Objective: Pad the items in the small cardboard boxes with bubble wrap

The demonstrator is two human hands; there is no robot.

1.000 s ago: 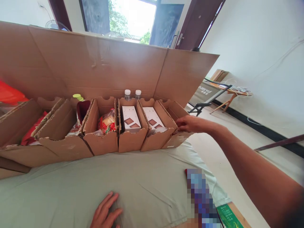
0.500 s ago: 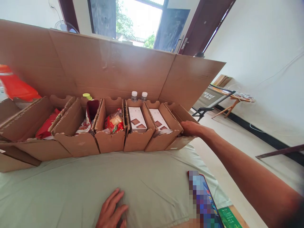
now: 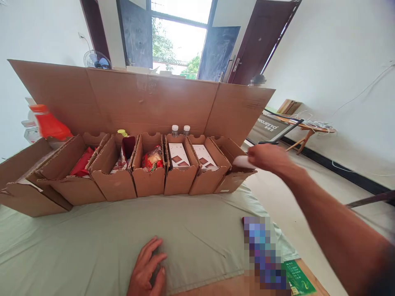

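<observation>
At the far right of the row, my right hand point(image 3: 268, 158) is closed on one end of a white, flat-looking item point(image 3: 241, 161). That item is partly inside the rightmost cardboard bin point(image 3: 231, 181); its exact kind does not show. My left hand point(image 3: 147, 267) rests on the pale green cloth point(image 3: 101, 242) near the front edge, fingers spread and holding nothing. Beside the rightmost bin, two neighbouring bins each contain a white box with brown squares, one white box point(image 3: 179, 155) and another white box point(image 3: 204, 157).
Further left, bins hold a red-and-clear food packet point(image 3: 153, 158), a patterned packet point(image 3: 120, 162) and a red packet point(image 3: 82, 162). An orange-red bottle point(image 3: 51, 123) leans at the left. Behind stands a cardboard panel point(image 3: 148, 100). A pixelated phone point(image 3: 262, 250) lies at front right.
My right hand has risen out of the rightmost bin, and the white item now shows in its grip. My left hand stays on the cloth. The camera view has shifted somewhat.
</observation>
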